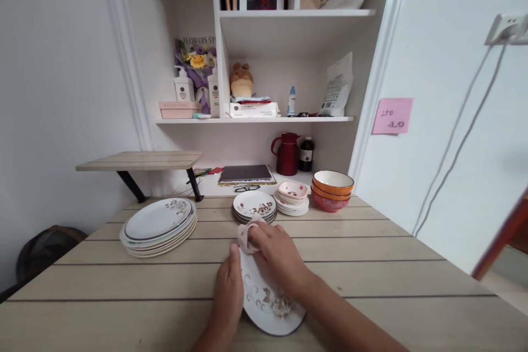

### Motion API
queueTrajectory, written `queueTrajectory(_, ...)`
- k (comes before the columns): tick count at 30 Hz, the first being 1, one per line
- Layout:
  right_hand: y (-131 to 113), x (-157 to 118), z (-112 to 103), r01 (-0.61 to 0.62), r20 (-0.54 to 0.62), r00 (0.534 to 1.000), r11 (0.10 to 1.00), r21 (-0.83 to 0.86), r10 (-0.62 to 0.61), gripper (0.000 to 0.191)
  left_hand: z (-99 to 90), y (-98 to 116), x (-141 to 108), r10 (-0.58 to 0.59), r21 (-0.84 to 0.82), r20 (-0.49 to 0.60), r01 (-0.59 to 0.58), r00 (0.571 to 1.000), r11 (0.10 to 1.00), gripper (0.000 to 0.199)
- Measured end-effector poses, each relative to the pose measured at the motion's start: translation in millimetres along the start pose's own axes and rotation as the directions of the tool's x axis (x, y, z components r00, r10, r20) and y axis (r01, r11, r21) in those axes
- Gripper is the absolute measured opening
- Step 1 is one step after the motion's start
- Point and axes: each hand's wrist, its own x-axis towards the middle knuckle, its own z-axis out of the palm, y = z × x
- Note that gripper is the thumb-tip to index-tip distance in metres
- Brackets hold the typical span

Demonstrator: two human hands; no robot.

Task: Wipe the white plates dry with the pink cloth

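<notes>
An oval white plate [274,323] with a brown flower pattern and a dark rim is in front of me, low in the middle of the view. My left hand [229,286] grips its left edge, thumb up along the rim. In my right hand [281,256] is a bunched pale pink cloth [246,236], pressed on the far end of the plate. That end is partly hidden by the cloth and fingers. Just beyond stands a stack of round plates [252,203] with dark rims and brown flowers.
A stack of larger oval plates [154,223] stands on the slatted table [371,269] at left. Small saucers [293,209] with a pink square dish [292,190] and stacked bowls [332,190] stand at back right. Behind are a laptop [246,172], glasses [247,188] and a red jug [287,155].
</notes>
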Motion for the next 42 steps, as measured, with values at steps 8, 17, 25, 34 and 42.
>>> queueTrajectory(8, 22, -6, -23, -0.161, 0.016, 0.985, 0.942, -0.295, 0.173, 0.019, -4.3, -6, 4, 0.047, -0.103, -0.116, -0.06, 0.992, 0.993, 0.055)
queueTrajectory(17, 11, -15, -45, -0.134, 0.361, 0.887, 0.91, -0.392, 0.286, 0.019, -9.9, -11, 8, 0.008, -0.101, -0.218, -0.031, 0.976, 0.994, 0.051)
queueTrajectory(25, -15, -18, -47, 0.034, 0.529, 0.82, 0.903, -0.428, 0.22, 0.025, -9.9, -12, 10, 0.013, -0.091, -0.235, -0.035, 0.972, 0.995, 0.048)
queueTrajectory(34, 10, -15, -52, -0.337, 0.299, 0.883, 0.932, -0.132, 0.361, 0.016, -10.1, -12, 11, 0.041, -0.051, -0.257, -0.056, 0.965, 0.997, 0.046)
queueTrajectory(42, 20, -11, -33, -0.455, 0.197, 0.868, 0.889, -0.053, 0.456, 0.022, -7.5, -11, 9, 0.044, -0.014, -0.208, -0.048, 0.977, 0.999, 0.057)
